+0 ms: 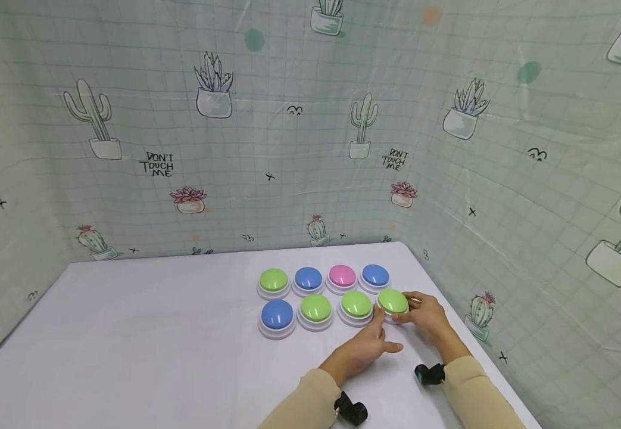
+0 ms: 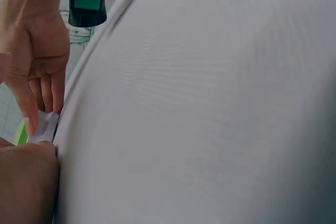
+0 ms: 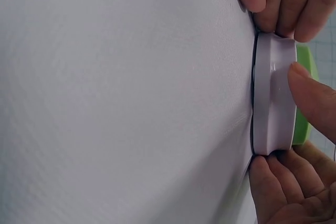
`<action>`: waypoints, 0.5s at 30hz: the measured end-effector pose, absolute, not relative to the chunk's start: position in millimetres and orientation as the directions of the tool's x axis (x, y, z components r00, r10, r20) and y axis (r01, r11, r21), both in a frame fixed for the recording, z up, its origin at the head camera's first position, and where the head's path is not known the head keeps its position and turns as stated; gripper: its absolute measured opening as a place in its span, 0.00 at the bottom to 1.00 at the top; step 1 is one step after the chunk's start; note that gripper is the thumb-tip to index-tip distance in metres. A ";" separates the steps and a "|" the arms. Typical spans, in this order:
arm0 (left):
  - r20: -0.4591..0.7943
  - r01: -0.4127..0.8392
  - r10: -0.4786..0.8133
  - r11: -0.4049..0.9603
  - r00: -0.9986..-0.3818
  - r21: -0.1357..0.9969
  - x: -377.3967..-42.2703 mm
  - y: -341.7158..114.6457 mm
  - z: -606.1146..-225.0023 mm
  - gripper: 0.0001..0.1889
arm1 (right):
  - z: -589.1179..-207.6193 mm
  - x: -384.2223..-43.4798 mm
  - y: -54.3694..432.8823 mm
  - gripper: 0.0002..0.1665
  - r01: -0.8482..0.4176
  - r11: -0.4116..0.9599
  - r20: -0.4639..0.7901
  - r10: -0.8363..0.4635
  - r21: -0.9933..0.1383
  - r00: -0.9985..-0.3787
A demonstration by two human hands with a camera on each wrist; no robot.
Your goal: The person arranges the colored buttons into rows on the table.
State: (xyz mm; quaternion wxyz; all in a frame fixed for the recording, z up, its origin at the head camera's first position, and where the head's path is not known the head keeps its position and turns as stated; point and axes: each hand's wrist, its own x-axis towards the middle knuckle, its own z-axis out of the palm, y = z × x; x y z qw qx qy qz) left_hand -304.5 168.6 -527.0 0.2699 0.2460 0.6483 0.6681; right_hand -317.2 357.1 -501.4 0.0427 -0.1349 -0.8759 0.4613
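Note:
At the right end of the front row, a green push button (image 1: 393, 301) with a round white base sits on the white table. My right hand (image 1: 429, 316) holds it from the right, thumb at its near side and fingers round its far side. From the left, my left hand (image 1: 364, 345) touches the base with extended fingers, its thumb sticking out to the right. In the right wrist view the white base (image 3: 281, 98) stands between the fingers of both hands. The left wrist view shows only part of the base (image 2: 46, 127); my left hand (image 2: 26, 182) covers the rest.
Directly left is another green button (image 1: 356, 304), then a green (image 1: 315, 308) and a blue button (image 1: 277, 314). Behind stand a green (image 1: 273, 280), a blue (image 1: 308, 278), a pink (image 1: 342, 276) and a blue button (image 1: 375, 275). Cactus-print cloth (image 1: 294, 143) walls the table.

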 end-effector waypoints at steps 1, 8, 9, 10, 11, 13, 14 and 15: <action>-0.020 -0.038 0.675 -0.012 -0.737 0.999 -304.8 170.7 -527.3 0.52 | -500.8 -317.7 359.1 0.46 0.197 0.537 -0.052 0.275 -0.820 -0.960; -0.028 -0.040 0.631 -0.004 -0.775 0.999 -303.1 175.1 -534.1 0.49 | -510.0 -318.8 366.3 0.46 0.185 0.506 -0.058 0.257 -0.843 -0.965; -0.031 -0.044 0.629 -0.006 -0.777 0.999 -302.1 173.7 -535.2 0.48 | -511.8 -318.1 366.4 0.46 0.180 0.495 -0.056 0.255 -0.850 -0.965; -0.032 -0.049 0.629 -0.008 -0.777 0.999 -300.8 171.5 -535.9 0.47 | -513.4 -317.7 366.4 0.46 0.175 0.484 -0.053 0.255 -0.857 -0.965; -0.037 -0.058 0.633 -0.013 -0.774 0.998 -299.3 168.5 -536.1 0.47 | -514.8 -317.4 366.6 0.46 0.171 0.478 -0.050 0.255 -0.862 -0.966; -0.052 -0.090 0.644 -0.027 -0.763 0.996 -296.1 160.0 -535.6 0.45 | -516.3 -316.7 366.5 0.46 0.157 0.455 -0.042 0.252 -0.877 -0.967; -0.064 -0.106 0.654 -0.025 -0.754 0.994 -294.1 154.0 -534.9 0.43 | -516.8 -316.2 366.7 0.46 0.150 0.451 -0.039 0.247 -0.880 -0.968; -0.067 -0.115 0.666 -0.028 -0.743 0.993 -291.7 146.7 -534.4 0.41 | -517.5 -315.4 367.3 0.46 0.146 0.452 -0.036 0.242 -0.880 -0.970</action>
